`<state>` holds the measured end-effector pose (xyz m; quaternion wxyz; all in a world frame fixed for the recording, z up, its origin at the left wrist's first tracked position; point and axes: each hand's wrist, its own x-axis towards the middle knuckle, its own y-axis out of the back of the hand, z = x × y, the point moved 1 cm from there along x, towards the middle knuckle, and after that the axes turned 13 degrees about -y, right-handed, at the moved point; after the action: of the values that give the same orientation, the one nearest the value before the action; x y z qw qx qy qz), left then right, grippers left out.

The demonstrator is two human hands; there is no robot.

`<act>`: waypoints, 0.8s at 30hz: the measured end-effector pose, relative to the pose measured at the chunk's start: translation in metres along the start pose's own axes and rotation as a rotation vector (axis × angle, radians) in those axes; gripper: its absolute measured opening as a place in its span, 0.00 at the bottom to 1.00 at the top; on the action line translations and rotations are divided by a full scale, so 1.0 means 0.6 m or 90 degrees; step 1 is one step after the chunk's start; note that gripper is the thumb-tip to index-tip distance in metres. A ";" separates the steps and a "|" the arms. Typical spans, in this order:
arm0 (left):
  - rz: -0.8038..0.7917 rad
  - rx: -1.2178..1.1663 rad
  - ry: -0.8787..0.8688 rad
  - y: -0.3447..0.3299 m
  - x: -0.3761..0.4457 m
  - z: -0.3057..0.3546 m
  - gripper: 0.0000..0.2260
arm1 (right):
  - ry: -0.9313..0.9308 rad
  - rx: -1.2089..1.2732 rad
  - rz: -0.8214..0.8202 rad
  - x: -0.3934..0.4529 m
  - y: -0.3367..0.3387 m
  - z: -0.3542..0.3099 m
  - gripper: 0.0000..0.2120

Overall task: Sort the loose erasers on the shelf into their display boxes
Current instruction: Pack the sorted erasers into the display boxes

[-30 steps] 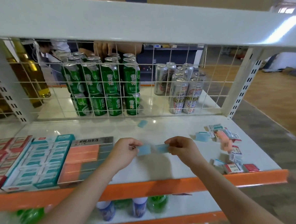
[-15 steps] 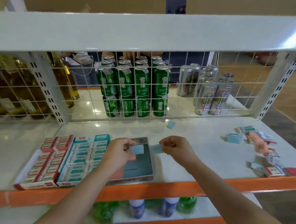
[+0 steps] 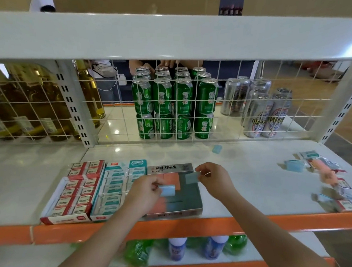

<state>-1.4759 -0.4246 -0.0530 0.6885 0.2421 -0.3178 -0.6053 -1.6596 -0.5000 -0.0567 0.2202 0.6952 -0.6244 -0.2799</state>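
Note:
Three display boxes sit side by side at the shelf's front: a red box (image 3: 72, 192), a teal box (image 3: 116, 185), and a grey box (image 3: 187, 204) holding pink and blue erasers. My left hand (image 3: 142, 196) pinches a light blue eraser (image 3: 167, 190) just above the grey box. My right hand (image 3: 214, 181) pinches a second blue eraser (image 3: 192, 177) over the box's back right part. Another blue eraser (image 3: 216, 149) lies alone near the wire back. A heap of loose erasers (image 3: 324, 174) in blue, pink and red lies at the shelf's right end.
A wire grid (image 3: 227, 110) closes the back of the white shelf (image 3: 255, 190); behind it stand green cans (image 3: 173, 105), silver cans (image 3: 259, 108) and yellow bottles (image 3: 37, 112). A person's hands (image 3: 167, 63) reach over the green cans. Bottles stand on the lower shelf (image 3: 177, 249).
Both hands carried their blue erasers leftward from the bare shelf to above the grey box. The left hand now holds its eraser lower than the right.

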 end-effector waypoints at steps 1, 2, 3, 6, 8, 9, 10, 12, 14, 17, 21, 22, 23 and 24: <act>0.003 -0.004 -0.001 0.002 0.000 0.000 0.11 | 0.000 -0.002 0.005 0.005 -0.001 -0.003 0.10; 0.004 -0.009 0.000 0.003 0.001 -0.001 0.11 | 0.000 -0.008 0.007 0.010 -0.003 -0.006 0.10; 0.005 -0.013 0.001 0.005 0.002 -0.002 0.11 | 0.001 -0.017 0.006 0.015 -0.007 -0.009 0.10; 0.010 -0.017 0.001 0.007 0.005 -0.007 0.11 | -0.009 -0.037 -0.006 0.025 -0.020 -0.016 0.11; 0.013 -0.020 -0.001 0.007 0.008 -0.009 0.10 | -0.012 -0.044 -0.011 0.030 -0.027 -0.018 0.11; 0.014 -0.022 -0.002 0.007 0.009 -0.009 0.10 | -0.011 -0.044 -0.010 0.033 -0.029 -0.018 0.11; 0.014 -0.026 -0.001 0.007 0.010 -0.010 0.10 | -0.009 -0.045 -0.007 0.035 -0.029 -0.019 0.11; 0.016 -0.039 -0.003 0.007 0.014 -0.008 0.10 | 0.000 -0.071 -0.005 0.039 -0.027 -0.019 0.10; 0.020 -0.049 -0.007 0.005 0.018 -0.006 0.10 | 0.024 -0.129 -0.016 0.042 -0.027 -0.018 0.10; 0.032 -0.061 -0.008 0.002 0.023 -0.002 0.09 | 0.054 -0.178 -0.027 0.042 -0.029 -0.014 0.10; 0.031 -0.075 -0.013 -0.006 0.031 0.004 0.08 | 0.075 -0.166 -0.016 0.043 -0.022 -0.009 0.10; 0.028 -0.077 -0.015 -0.010 0.034 0.007 0.08 | 0.076 -0.156 -0.009 0.043 -0.017 -0.007 0.10; 0.026 -0.080 -0.015 -0.015 0.037 0.010 0.08 | 0.074 -0.145 -0.002 0.044 -0.012 -0.004 0.11; 0.023 -0.085 -0.014 -0.021 0.040 0.014 0.08 | 0.071 -0.138 0.003 0.044 -0.005 -0.001 0.11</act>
<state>-1.4893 -0.4498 -0.0530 0.7103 0.1833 -0.2883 -0.6154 -1.6551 -0.5256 -0.0613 0.3286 0.6805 -0.5790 -0.3062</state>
